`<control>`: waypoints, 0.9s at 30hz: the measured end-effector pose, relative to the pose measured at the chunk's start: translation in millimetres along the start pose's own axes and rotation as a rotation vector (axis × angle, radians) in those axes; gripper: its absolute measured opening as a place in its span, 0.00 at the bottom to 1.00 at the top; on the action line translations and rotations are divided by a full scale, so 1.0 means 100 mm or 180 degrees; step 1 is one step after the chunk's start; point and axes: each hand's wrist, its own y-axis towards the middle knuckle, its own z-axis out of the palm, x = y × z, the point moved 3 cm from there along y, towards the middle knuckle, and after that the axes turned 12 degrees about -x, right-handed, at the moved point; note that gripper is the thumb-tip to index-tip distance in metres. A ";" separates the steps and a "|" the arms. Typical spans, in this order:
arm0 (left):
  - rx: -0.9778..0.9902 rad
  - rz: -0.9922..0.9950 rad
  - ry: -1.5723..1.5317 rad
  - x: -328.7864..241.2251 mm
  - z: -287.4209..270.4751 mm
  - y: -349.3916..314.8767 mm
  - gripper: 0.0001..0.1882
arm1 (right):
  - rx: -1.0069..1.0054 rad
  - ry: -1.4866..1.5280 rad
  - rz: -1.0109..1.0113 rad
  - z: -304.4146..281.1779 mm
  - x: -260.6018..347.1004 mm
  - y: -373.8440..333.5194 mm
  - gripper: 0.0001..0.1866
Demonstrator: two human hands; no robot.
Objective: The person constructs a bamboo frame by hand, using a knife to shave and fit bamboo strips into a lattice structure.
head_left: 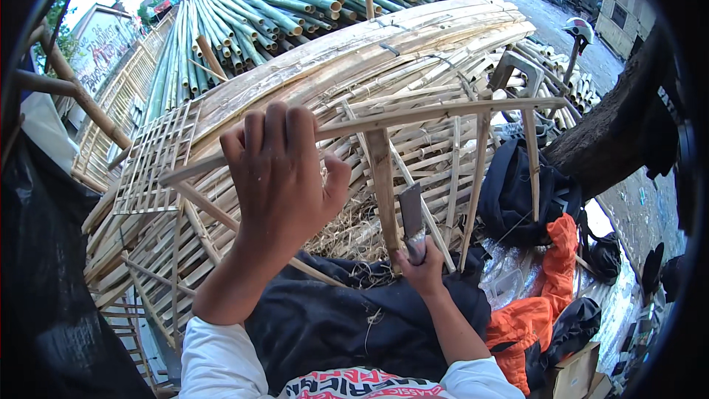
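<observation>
Two bamboo strips made a T over our lap: a long slat (443, 112) ran across the frame, and an upright strip (382, 185) dropped from it toward our knees. Our left hand (281, 170) was wrapped tight around the slat near its left end. Our right hand (422, 270) was closed on the handle of a blade (410, 210), whose flat steel stood just beside the upright strip, seemingly against its right edge.

We judged the main risk to be a slip: if the blade skated off the hard skin of the strip, it could run down toward our thigh under the dark cloth (354, 318). The strip might also split off line. The slat could twist in our grip, since only one hand steadied it.

Beyond lay a heap of split bamboo (413, 44), green poles (244, 15) behind it, and an orange cloth (532, 310) at our right.
</observation>
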 end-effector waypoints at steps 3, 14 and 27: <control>0.0178 -0.0132 0.0019 -0.20 -0.48 -0.09 0.16 | -0.0151 0.0313 0.0199 -0.08 0.21 -0.23 0.15; 0.0317 -0.0238 -0.0168 -0.69 -1.36 -0.43 0.14 | -0.0603 0.2181 -0.0006 -1.12 1.61 -0.88 0.16; 0.0712 -0.0367 -0.0240 -0.93 -1.59 -0.56 0.15 | 0.1129 0.5546 -0.2619 -2.20 3.37 -0.85 0.11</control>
